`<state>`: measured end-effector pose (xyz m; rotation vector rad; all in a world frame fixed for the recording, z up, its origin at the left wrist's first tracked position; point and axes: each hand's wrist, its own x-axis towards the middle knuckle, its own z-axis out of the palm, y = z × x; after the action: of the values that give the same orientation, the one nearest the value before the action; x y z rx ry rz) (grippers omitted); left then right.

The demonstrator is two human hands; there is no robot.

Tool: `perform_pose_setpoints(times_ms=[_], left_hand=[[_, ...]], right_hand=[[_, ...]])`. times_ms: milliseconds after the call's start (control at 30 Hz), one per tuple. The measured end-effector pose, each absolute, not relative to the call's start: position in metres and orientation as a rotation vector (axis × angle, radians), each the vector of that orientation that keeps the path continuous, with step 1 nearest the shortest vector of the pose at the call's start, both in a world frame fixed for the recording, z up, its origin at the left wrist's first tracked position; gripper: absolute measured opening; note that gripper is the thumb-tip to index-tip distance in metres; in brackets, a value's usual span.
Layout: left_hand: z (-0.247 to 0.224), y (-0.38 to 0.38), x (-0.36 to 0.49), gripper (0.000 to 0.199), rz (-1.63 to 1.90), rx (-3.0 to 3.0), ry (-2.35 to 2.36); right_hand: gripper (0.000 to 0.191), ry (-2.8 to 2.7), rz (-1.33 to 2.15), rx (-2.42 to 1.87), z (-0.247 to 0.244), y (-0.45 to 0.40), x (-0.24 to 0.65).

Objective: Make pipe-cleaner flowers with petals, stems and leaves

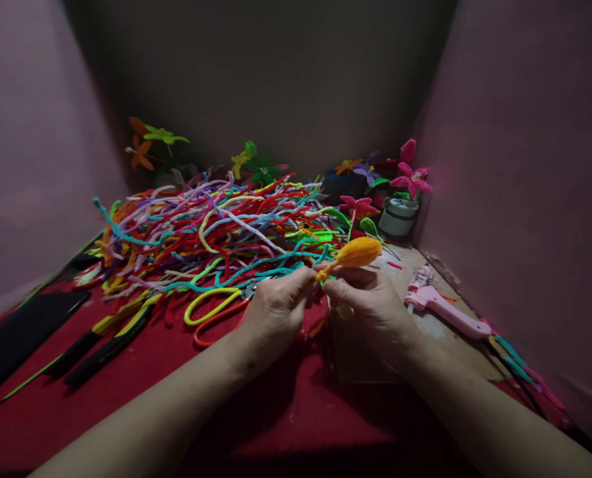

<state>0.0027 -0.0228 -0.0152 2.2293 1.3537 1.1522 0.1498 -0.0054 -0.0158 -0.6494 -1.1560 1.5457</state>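
An orange-yellow pipe-cleaner flower bud (358, 253) points up and right, its narrow twisted base between my two hands. My left hand (279, 299) pinches that base from the left, fingers closed. From the right, my right hand (368, 299) is closed round the lower part just under the bud, and its fingers partly cover the stem. Scissors (211, 307) with one yellow and one red handle lie beside my left hand, their blades mostly hidden. Behind both hands spreads a big heap of many-coloured pipe cleaners (216, 232).
On the right, a pink glue gun (448, 311) rests on a tan board (350, 362). Yellow-and-black pliers (114, 338) and a black flat object (27, 332) lie at left. Pink pipe-cleaner flowers (410, 179) stand in a grey pot (398, 218). Walls flank the red tabletop (296, 431).
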Motion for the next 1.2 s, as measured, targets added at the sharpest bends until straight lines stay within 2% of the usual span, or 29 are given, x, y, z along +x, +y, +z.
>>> perform_pose_setpoints(times_ms=[167, 333, 567, 700, 833, 967, 1067, 1200], left_hand=[[-0.005, -0.025, 0.007, 0.021, 1.126, 1.938, 1.287], [0.004, -0.024, 0.009, 0.018, 0.997, 1.453, 1.120], [-0.003, -0.018, 0.001, 0.014, 0.821, 1.018, 0.694], [-0.008, -0.015, -0.002, 0.014, 0.747, 0.888, 0.531], [-0.005, -0.016, 0.000, 0.017, 0.747, 1.091, 0.637], [-0.007, -0.021, 0.005, 0.018, 1.014, 1.785, 1.089], [-0.014, -0.023, 0.006, 0.015, 1.187, 2.230, 1.234], [-0.015, -0.023, 0.006, 0.021, 1.188, 2.074, 1.254]], right_hand=[[0.006, -1.181, 1.553, -0.679, -0.011, -0.007, 0.151], [0.005, -1.166, 1.553, -0.696, -0.010, -0.006, 0.152], [0.021, -1.127, 1.648, -0.626, -0.015, 0.000, 0.154], [0.014, -1.139, 1.687, -0.599, -0.014, 0.001, 0.156], [0.009, -1.111, 1.686, -0.598, -0.015, 0.002, 0.157], [0.008, -1.072, 1.622, -0.640, -0.017, 0.004, 0.157], [0.008, -1.101, 1.574, -0.665, -0.018, 0.002, 0.155], [0.006, -1.099, 1.581, -0.667, -0.018, -0.001, 0.154]])
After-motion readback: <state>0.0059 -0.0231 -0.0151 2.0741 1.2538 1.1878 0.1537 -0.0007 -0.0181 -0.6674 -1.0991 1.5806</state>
